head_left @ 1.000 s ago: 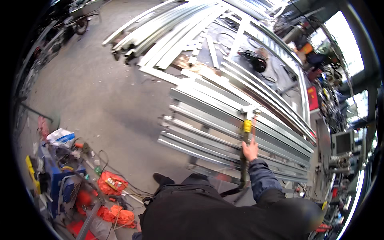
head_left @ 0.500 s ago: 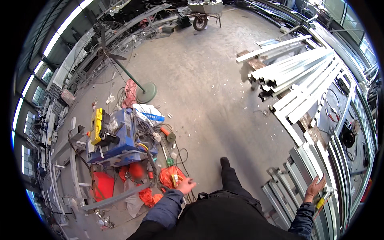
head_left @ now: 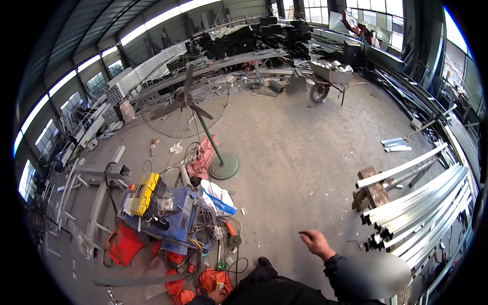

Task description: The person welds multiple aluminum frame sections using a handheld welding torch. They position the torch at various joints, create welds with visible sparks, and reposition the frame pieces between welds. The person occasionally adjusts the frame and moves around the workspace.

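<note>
My right hand [head_left: 317, 244] is held out over the concrete floor in front of me, fingers bent together. A small dark tip shows at its fingertips; what it is I cannot make out. At the lower edge, my left hand [head_left: 217, 296] is mostly cut off, its fingers hard to see. It lies close to an orange plastic bag [head_left: 207, 277] with a small yellow-and-white item [head_left: 220, 285] on it; whether they touch I cannot tell. Beyond the bag lies an orange-handled angle grinder [head_left: 233, 234] with its cable.
A blue machine [head_left: 175, 211] carries a yellow toolbox [head_left: 146, 194]. Behind it stands a fan on a round green base [head_left: 224, 166]. Silver metal profiles [head_left: 422, 206] rest on a wooden block [head_left: 373, 188] at right. A loaded wheelbarrow [head_left: 330, 75] stands far back. A blurred patch covers my right forearm's surroundings.
My view has lifted and turned right, showing more of the hall. My right hand has left the profiles at right and come in front of me; my left hand has dropped toward the lower edge.
</note>
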The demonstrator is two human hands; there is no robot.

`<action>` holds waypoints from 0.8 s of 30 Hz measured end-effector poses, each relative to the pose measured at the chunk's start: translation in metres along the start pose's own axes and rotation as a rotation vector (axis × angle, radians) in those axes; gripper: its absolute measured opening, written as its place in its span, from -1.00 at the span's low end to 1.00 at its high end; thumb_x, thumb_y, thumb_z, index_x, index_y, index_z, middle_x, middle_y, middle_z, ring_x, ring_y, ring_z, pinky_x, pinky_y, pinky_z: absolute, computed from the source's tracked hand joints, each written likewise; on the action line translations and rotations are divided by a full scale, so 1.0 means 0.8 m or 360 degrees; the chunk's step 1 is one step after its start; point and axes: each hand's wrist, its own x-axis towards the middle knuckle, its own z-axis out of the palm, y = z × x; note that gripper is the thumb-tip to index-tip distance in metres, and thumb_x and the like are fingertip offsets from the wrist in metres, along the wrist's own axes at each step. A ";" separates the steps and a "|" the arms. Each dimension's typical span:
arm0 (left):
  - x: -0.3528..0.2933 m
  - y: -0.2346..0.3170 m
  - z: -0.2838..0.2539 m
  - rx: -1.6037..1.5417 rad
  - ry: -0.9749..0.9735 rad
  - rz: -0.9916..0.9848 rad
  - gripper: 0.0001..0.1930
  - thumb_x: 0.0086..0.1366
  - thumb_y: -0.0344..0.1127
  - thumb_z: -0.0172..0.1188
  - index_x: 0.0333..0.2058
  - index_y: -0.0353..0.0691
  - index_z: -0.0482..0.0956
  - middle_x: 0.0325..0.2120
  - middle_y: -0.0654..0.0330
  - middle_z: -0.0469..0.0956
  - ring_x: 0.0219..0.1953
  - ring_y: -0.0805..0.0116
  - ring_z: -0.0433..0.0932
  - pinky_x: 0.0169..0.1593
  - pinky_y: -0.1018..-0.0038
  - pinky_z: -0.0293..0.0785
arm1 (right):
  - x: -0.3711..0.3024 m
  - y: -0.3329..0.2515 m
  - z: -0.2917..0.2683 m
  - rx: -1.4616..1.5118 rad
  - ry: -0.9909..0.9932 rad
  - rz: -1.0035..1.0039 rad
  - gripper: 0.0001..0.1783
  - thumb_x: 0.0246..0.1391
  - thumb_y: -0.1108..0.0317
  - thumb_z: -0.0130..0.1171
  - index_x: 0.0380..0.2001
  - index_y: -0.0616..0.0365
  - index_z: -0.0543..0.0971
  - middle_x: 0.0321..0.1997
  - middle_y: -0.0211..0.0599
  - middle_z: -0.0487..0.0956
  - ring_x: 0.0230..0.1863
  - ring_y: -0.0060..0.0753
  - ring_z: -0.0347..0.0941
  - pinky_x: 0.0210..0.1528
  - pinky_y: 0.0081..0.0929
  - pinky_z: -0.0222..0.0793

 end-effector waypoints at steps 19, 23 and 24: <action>0.557 0.107 -0.522 -0.0705 0.0192 -0.0410 -0.46 0.40 0.04 0.32 0.17 -0.24 0.69 -0.10 0.00 0.80 -0.05 0.06 0.79 0.08 0.25 0.67 | 0.572 0.225 0.023 0.0328 -0.0556 0.1532 -0.53 0.41 0.14 0.27 0.21 0.21 0.70 0.00 -0.04 0.79 -0.07 -0.06 0.78 -0.07 -0.20 0.74; 0.657 0.129 -0.596 -0.0786 0.0392 -0.0498 -0.42 0.35 -0.01 0.34 0.23 -0.25 0.66 -0.20 0.03 0.81 -0.19 0.15 0.79 -0.01 0.24 0.68 | 0.802 0.235 0.027 0.0767 -0.0082 0.1536 -0.67 0.42 0.24 0.24 0.06 0.27 0.66 -0.21 -0.19 0.70 -0.32 -0.24 0.68 -0.28 -0.24 0.67; 0.676 0.145 -0.610 -0.0826 0.0405 -0.0494 -0.45 0.35 -0.07 0.32 0.20 -0.28 0.66 -0.29 0.01 0.81 -0.26 0.16 0.79 -0.08 0.24 0.70 | 0.872 0.239 0.028 0.0783 -0.0009 0.1445 -0.68 0.42 0.24 0.22 0.04 0.26 0.66 -0.25 -0.22 0.67 -0.34 -0.27 0.65 -0.30 -0.25 0.65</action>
